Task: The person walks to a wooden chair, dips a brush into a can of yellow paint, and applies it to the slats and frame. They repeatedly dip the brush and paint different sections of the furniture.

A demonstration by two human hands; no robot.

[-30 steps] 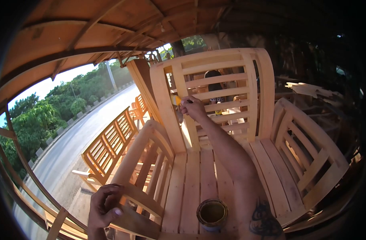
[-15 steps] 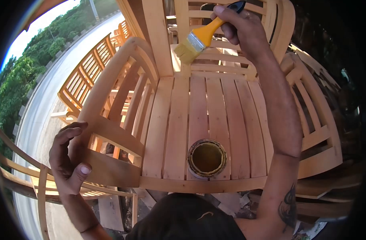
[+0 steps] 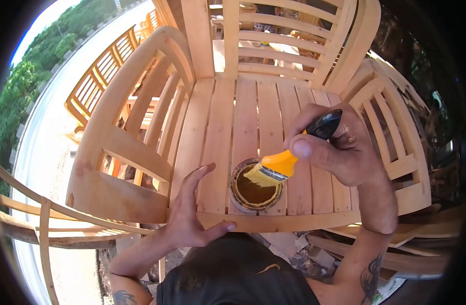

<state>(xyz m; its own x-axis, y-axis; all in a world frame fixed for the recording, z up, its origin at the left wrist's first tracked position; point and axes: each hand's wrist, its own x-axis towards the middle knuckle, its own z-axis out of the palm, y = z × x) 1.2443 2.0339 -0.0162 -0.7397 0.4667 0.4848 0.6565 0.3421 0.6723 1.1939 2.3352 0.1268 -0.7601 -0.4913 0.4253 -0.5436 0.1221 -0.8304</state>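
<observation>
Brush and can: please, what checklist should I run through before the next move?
1. Grip: the right hand holds the brush by its handle: ok.
2. Aim: the bristles are over the opening of the can: ok.
3. Can upright on the seat: ok, though close to the front edge.
4. Can steadied: not ok, if you want it held; the left hand is beside it, fingers spread, holding nothing.
5. Liquid inside: ok, some is visible; depth, cannot tell.
6. Bristles loaded enough: cannot tell.
</observation>
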